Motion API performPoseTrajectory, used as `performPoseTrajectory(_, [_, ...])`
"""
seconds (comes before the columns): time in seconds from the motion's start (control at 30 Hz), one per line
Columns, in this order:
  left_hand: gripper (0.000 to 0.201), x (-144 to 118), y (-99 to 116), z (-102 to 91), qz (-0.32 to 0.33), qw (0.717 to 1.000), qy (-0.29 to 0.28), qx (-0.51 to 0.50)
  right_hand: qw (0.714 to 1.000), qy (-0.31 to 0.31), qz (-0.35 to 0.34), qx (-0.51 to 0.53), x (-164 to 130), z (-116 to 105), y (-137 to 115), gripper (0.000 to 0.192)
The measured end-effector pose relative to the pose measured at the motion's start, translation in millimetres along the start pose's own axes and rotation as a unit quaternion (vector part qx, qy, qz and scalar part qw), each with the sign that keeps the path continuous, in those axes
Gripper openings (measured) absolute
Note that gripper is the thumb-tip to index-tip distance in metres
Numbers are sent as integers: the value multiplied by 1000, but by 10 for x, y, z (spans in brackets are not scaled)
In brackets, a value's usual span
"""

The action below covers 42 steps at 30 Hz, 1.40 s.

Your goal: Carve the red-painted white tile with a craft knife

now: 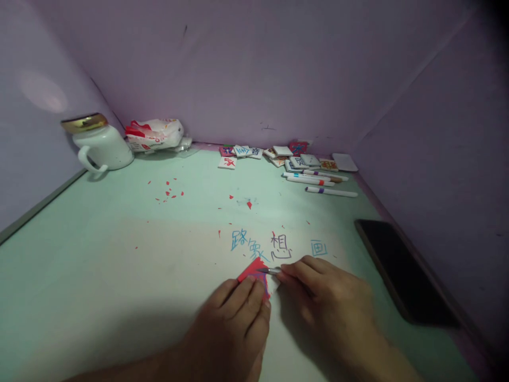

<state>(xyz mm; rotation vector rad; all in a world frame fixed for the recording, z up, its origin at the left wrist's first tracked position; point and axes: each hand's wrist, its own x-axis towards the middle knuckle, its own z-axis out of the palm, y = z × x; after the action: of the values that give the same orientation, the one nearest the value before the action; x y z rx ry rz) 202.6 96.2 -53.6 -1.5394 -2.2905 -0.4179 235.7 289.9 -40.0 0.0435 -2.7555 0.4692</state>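
Note:
My left hand (234,318) presses down on a small tile coated in red paint (252,270) on the pale green table (99,265). My right hand (330,294) grips a thin metal blade tool (269,271) whose tip lies on the red tile. Blue and black handwritten characters (274,245) are drawn on the table just beyond the tile. Red flakes (170,192) lie scattered farther back.
A white jar with a gold lid (99,140) stands at the back left beside a crumpled plastic bag (155,132). Several small painted tiles (286,156) and marker pens (322,183) lie at the back. A dark phone (401,268) rests at the right by the purple wall.

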Motion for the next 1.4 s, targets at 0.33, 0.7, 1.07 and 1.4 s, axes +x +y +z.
performPoseTrajectory(0.33, [26,10,-15,21,11,1000,19,0,993,73,28,91,88,104,256,18])
performPoseTrajectory(0.7, [25,-69,10,58,-27,999,23,12,980,63,50,180,18,105,178,10])
performPoseTrajectory(1.07, [36,-120,-23,109,-23,999,-8,46,979,73,35,189,-21,68,128,11])
performPoseTrajectory(1.4, [35,-143,-51,164,5,999,-8,39,990,71,-17,120,6,63,46,16])
